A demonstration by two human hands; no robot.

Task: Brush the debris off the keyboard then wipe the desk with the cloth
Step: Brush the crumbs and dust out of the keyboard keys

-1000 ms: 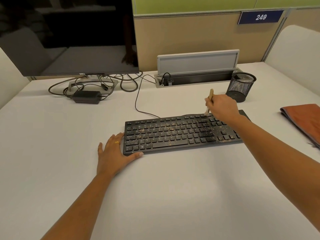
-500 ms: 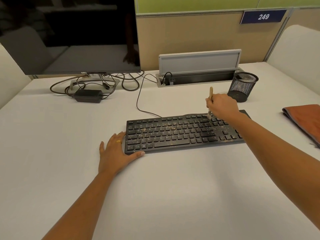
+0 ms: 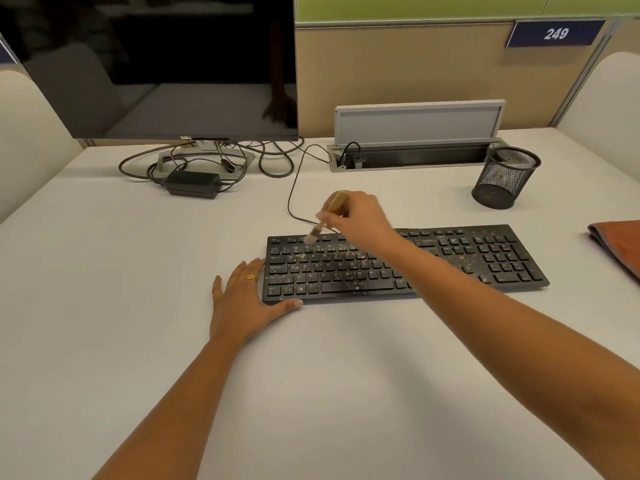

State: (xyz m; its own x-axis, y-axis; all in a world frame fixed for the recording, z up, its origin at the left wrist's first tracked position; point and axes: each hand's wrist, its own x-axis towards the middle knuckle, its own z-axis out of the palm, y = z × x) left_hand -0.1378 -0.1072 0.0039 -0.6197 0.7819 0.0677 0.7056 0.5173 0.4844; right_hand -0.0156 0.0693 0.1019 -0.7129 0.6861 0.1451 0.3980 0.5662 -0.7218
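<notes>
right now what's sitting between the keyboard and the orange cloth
Nothing. In the head view, only a bare strip of white desk separates the right end of the keyboard from the orange cloth at the frame's right edge.

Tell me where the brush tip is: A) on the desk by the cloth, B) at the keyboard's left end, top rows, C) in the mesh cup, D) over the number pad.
B: the right hand holds the brush with its bristles over the top rows of the keyboard near its left end.

Bare desk (image 3: 311, 393) lies before the keyboard (image 3: 485, 258); cables (image 3: 207, 164) crowd behind.
</notes>
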